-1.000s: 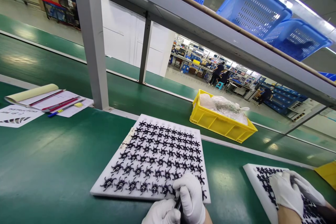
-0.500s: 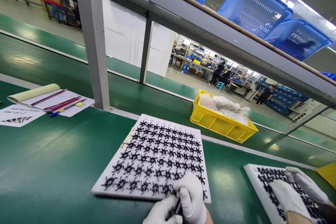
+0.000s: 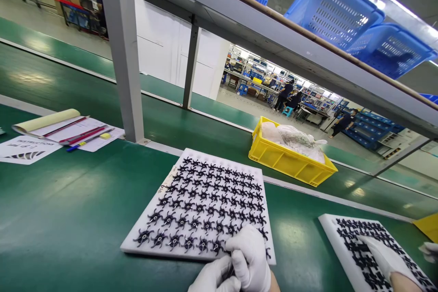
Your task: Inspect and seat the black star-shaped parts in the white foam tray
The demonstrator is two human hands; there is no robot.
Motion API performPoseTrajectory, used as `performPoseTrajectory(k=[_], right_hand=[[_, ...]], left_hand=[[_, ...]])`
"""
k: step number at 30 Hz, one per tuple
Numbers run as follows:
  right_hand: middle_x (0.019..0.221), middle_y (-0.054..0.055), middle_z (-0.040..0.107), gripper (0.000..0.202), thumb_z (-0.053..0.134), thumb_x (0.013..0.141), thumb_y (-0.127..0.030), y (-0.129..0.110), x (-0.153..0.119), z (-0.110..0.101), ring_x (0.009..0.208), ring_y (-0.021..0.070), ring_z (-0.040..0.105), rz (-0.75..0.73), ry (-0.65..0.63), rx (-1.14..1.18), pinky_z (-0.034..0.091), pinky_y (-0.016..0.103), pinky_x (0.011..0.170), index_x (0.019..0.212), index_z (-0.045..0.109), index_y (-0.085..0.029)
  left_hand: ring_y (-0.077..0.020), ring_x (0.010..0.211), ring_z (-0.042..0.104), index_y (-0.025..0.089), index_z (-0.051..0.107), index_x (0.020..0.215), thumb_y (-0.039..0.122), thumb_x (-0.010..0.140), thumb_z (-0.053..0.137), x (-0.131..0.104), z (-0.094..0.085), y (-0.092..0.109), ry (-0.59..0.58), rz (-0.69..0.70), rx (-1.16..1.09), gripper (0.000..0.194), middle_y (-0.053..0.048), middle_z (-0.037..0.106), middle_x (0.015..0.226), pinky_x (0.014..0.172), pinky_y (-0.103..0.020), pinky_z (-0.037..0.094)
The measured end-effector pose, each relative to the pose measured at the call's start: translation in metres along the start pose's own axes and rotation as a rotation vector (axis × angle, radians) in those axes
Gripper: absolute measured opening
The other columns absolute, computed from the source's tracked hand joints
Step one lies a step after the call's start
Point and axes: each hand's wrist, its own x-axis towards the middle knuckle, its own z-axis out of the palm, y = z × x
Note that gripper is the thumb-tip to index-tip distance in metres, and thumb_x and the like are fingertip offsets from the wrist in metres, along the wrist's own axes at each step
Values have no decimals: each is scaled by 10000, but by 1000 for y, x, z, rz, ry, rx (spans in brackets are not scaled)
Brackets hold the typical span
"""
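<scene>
A white foam tray (image 3: 143, 245) lies before me, set with rows of small black bladed wheels (image 3: 195, 223), like fan impellers, with pale pins at their centres. At its near edge my gloved right hand (image 3: 252, 258) is closed, fingers pinched together over the front right part of the tray. Just left and below, my gloved left hand (image 3: 215, 276) is also closed, its fingers against the right hand's. A sliver of something dark shows between the hands; most of it is hidden behind the fingers.
A co-worker's gloved hand (image 3: 385, 255) is over a second foam tray (image 3: 333, 237) on the right; their other glove is at the edge. A yellow crate (image 3: 290, 162) of bagged items stands behind. Papers and pens (image 3: 82, 134) lie left. A shelf (image 3: 273, 23) with blue baskets hangs above.
My hands have closed tighter together, hiding more of the dark piece between them. At the right, one of the co-worker's hands has moved off the tray towards the right edge.
</scene>
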Motion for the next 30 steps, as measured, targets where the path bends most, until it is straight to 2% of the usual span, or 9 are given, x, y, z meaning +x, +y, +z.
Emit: performPoseTrajectory(k=[3,9,14,18,21,26,30], right_hand=[[648,17,553,364,296,1009,-357,-2,4,-1,604,128,523,-41,4,-41,409,300,601,839,567,-182],[631,10,539,358,303,1011,-348,-3,8,0,580,121,493,-88,16,-113,367,296,586,824,554,-175],[626,6,511,358,296,1015,-343,2,4,3,586,123,465,-98,18,-92,335,291,593,839,552,-166],[631,10,502,374,290,1016,-351,2,3,2,593,124,450,-106,1,-103,330,292,600,829,553,-161],[644,20,503,440,241,1022,-400,2,2,0,612,133,463,-106,-7,-98,352,296,604,849,565,-157],[761,54,581,422,258,1020,-404,2,-9,3,717,160,552,-108,92,-140,439,346,717,988,594,-150],[873,83,618,378,312,1005,-398,0,-19,16,840,204,601,-95,258,-156,453,420,845,1065,599,-160]], left_hand=[[-243,979,538,174,628,1026,669,810,598,1,2,0,-24,-23,-37,542,-91,606,1044,917,-375,446],[-268,1021,536,209,654,987,631,839,562,2,2,0,60,-31,18,456,-61,636,978,921,-342,462],[-249,971,572,209,653,1070,606,864,532,1,3,2,74,-76,92,463,-63,648,1027,938,-363,484],[-235,1011,572,197,659,1063,600,928,431,1,5,12,74,9,113,482,-67,644,996,1006,-371,459],[-237,1040,577,170,652,1072,621,928,427,-2,3,13,71,34,107,524,-90,641,991,1039,-363,441],[-234,1043,595,200,644,1054,643,910,449,-4,-3,-3,138,12,44,505,-86,652,1006,993,-333,485],[-227,930,633,218,651,908,594,899,520,5,-2,1,126,-86,-99,398,-48,660,859,781,-295,567]])
